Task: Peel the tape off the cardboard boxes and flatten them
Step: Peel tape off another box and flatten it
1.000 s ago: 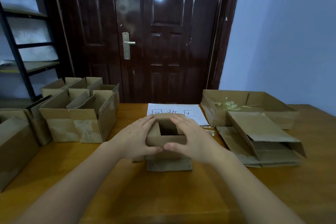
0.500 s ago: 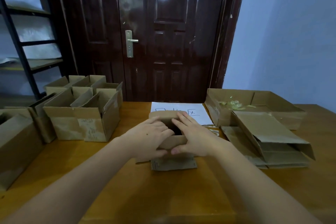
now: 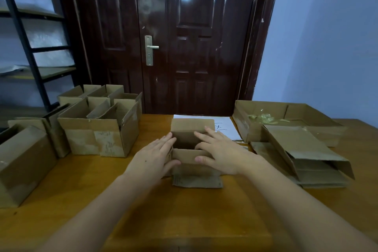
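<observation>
A small open cardboard box (image 3: 190, 127) stands at the middle of the wooden table (image 3: 81, 200), its far flap upright and a near flap lying flat toward me. My left hand (image 3: 156, 154) presses its left side with straight fingers. My right hand (image 3: 219, 152) lies against its right side, fingers straight, thumb on the near wall. Several open taped boxes (image 3: 98, 129) stand at the left. A pile of flattened boxes (image 3: 302, 155) lies at the right.
A wide shallow box (image 3: 266, 108) with balled-up clear tape (image 3: 263, 118) sits at the back right. A white sheet of paper (image 3: 225, 127) lies behind the small box. A dark door and a black shelf rack stand beyond the table.
Both hands have moved apart from the box's top opening to its sides, and the fingers have straightened. The box's far flap now stands up.
</observation>
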Available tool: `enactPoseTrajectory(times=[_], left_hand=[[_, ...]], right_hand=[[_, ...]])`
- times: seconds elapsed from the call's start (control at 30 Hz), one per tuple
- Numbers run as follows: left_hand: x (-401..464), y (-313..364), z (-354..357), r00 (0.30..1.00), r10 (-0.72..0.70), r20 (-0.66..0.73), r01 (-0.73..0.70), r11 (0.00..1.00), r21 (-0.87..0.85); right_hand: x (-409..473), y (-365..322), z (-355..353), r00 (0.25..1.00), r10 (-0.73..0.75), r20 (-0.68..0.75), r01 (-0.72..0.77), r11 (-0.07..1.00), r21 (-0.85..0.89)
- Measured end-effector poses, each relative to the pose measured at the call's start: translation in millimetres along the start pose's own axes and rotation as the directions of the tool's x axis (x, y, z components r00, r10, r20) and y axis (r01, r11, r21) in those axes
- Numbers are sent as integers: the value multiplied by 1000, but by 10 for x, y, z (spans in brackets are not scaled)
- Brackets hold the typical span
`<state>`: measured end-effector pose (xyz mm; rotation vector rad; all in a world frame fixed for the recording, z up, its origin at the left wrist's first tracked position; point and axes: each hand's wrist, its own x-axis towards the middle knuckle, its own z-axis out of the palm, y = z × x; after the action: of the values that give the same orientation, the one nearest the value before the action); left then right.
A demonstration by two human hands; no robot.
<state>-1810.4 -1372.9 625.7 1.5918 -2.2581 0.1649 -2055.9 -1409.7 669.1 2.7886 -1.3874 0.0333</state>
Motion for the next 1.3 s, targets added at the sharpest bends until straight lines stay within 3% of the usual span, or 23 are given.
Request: enactPoseTrajectory(times=[0.1,0.27,0.37,0.43,0.53,0.63,0.73,0.83,0.93,1.1,1.2,1.3], left_hand=[[1,10,1,1000,-7,-7,7,1000,20],[-4,1,74,1000,-10,-13,10,1000,-10],[-26,15,102,999,-21,-25,19,997,-72],[-46,51,123,999,-31,-31,27,993,-112],[-87,170,173,998,-44,-39,35,980,-198],[-154,339,230,1000,-11,-25,2,942,-337],[-204,481,309,1000,-1,-27,-14,834,-552],[-217,543,356,993,-116,-4,82,719,-690],[-217,617,333,997,-75,15,61,670,-740],[-219,829,303,999,-8,-34,-22,601,-799],[-226,851,314,998,-22,-52,-27,624,-781],[-201,807,247,999,35,23,-7,678,-735]], right_hand=[[-59,19,-9,994,-3,-105,-13,988,-153],[-184,150,6,907,186,-377,-264,950,-166],[-284,194,134,876,265,-404,-361,915,-182],[-327,128,313,840,350,-415,-438,888,-138],[-296,-108,550,729,536,-427,-549,829,104],[-175,-317,701,746,627,-225,-470,735,490],[-117,-454,746,790,580,-197,-302,648,700],[-124,-535,674,807,563,-178,-241,589,771],[-144,-573,570,816,561,-137,-215,516,829],[-133,-598,437,820,571,-49,-35,136,990],[-132,-496,339,783,620,-38,-12,76,997],[-163,-361,249,775,632,-18,-13,45,999]])
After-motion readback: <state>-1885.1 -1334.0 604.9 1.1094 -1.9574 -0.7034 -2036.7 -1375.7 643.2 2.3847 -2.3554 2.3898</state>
